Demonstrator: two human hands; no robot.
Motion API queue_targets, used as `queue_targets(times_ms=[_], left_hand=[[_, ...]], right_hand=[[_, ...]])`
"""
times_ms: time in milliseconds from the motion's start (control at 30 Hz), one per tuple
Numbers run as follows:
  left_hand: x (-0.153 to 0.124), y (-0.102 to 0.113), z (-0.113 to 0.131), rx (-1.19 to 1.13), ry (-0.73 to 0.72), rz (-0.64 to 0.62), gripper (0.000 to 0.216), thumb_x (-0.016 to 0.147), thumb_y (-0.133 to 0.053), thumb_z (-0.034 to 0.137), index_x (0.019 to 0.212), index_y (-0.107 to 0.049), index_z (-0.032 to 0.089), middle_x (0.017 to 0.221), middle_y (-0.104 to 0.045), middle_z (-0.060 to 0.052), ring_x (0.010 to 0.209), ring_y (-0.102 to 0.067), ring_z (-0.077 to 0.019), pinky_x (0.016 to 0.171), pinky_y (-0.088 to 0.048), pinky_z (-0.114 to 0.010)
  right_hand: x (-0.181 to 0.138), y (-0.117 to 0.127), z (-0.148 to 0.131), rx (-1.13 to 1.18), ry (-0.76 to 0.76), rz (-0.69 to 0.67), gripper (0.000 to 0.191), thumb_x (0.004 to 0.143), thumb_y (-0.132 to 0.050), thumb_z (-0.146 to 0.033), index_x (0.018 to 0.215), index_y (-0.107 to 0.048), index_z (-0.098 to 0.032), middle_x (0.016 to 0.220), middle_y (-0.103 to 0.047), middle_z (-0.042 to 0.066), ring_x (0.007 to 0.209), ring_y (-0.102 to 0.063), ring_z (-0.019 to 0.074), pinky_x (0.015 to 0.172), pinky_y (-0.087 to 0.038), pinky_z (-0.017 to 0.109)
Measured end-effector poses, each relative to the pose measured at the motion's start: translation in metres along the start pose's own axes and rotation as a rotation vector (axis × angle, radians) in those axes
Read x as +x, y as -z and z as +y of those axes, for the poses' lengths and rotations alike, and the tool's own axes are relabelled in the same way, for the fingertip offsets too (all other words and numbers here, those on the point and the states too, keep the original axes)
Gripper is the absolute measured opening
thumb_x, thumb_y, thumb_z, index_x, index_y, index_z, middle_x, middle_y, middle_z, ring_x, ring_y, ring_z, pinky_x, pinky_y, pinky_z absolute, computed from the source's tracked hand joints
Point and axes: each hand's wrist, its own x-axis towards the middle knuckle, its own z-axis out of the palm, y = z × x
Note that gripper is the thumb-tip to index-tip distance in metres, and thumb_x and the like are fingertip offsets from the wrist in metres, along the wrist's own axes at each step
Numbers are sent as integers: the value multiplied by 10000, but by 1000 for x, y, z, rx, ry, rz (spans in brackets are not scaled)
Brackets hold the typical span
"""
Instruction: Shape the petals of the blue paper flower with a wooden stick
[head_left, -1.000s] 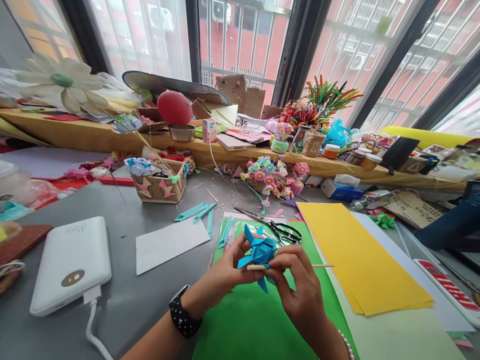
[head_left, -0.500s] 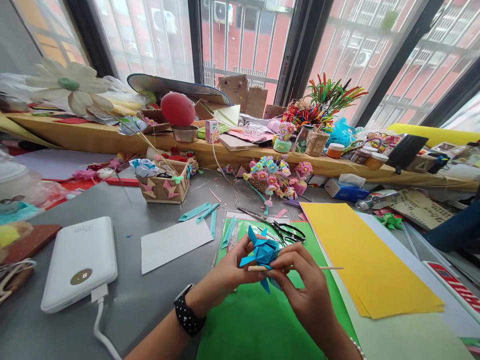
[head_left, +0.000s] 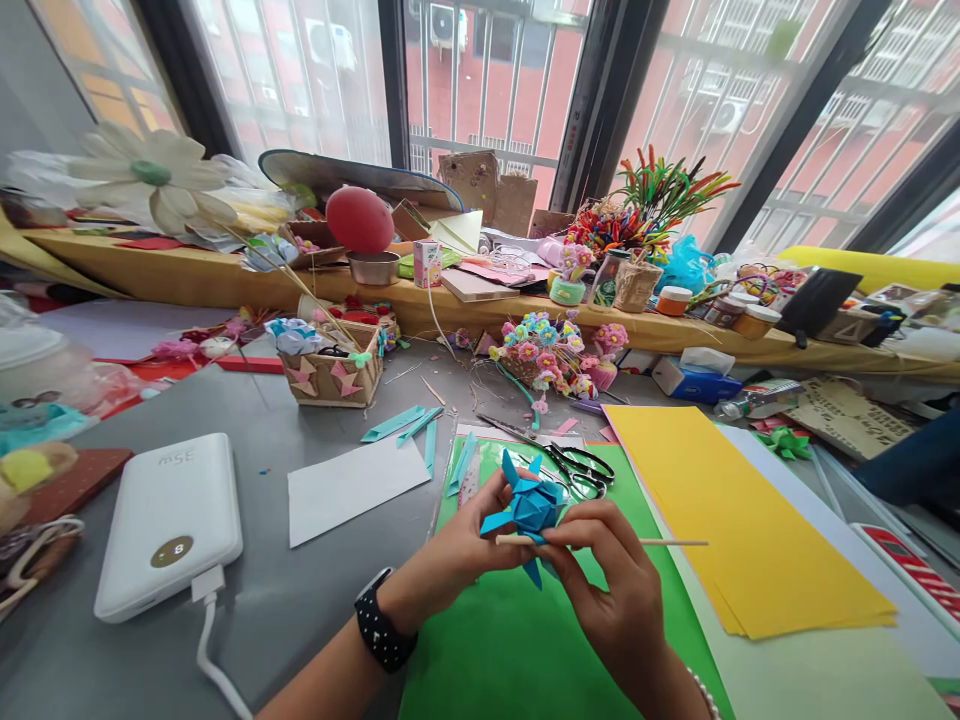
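A blue folded paper flower (head_left: 529, 505) with pointed petals is held above a green sheet (head_left: 517, 640). My left hand (head_left: 457, 550) grips the flower from the left, fingers closed round it. My right hand (head_left: 611, 585) pinches a thin wooden stick (head_left: 671, 543) that lies level under the flower, its left end poking out past the petals. A black dotted watch is on my left wrist.
Black scissors (head_left: 574, 465) lie just behind the flower. Yellow paper sheets (head_left: 735, 520) lie to the right, a white sheet (head_left: 352, 485) and a white power bank (head_left: 171, 520) with its cable to the left. A cardboard basket (head_left: 330, 375), teal strips and paper flower bouquets crowd the back.
Both hands and the flower have stayed nearly in place. The stick now sticks out a little farther to the right. The view has shifted slightly.
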Motion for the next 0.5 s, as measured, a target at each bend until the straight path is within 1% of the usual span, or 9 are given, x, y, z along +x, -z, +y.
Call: queue_targets(times_ms=[133, 200, 300, 433, 500], left_hand=[[-2, -3, 5, -10, 30, 16, 481, 638, -703, 159, 1062, -499, 263, 980, -527, 5, 866, -530, -152, 714, -392, -234], [-3, -4, 6, -12, 35, 32, 486, 632, -708, 147, 1057, -501, 259, 992, -528, 4, 874, -528, -154, 726, -394, -236], [-2, -2, 7, -14, 17, 31, 458, 639, -704, 132, 1033, -504, 254, 997, -534, 5, 884, -523, -154, 757, -398, -246], [-1, 1, 7, -19, 20, 33, 449, 644, -706, 143, 1031, -507, 252, 1032, -537, -7, 909, -522, -166, 766, -399, -249], [-1, 2, 6, -22, 19, 31, 467, 636, -713, 151, 1041, -505, 253, 1053, -533, -14, 932, -518, -179, 773, -397, -256]], right_hand=[[-3, 0, 0, -52, 59, 13, 82, 826, -531, -111, 814, -589, -167, 730, -550, 30, 646, -561, 127, 567, -491, 235], [-3, 1, 1, -75, 78, 1, 78, 832, -531, -123, 836, -593, -170, 736, -565, 35, 649, -569, 131, 569, -496, 245], [0, 5, 2, -110, 120, 0, 33, 810, -586, -184, 836, -601, -171, 715, -589, 36, 637, -577, 135, 562, -500, 248], [6, 11, 1, -156, 155, 56, 92, 779, -633, -242, 837, -610, -175, 644, -598, 20, 581, -576, 126, 517, -492, 227], [7, 11, 1, -167, 163, 47, 97, 780, -632, -240, 850, -614, -175, 640, -599, 20, 571, -577, 126, 505, -492, 227]])
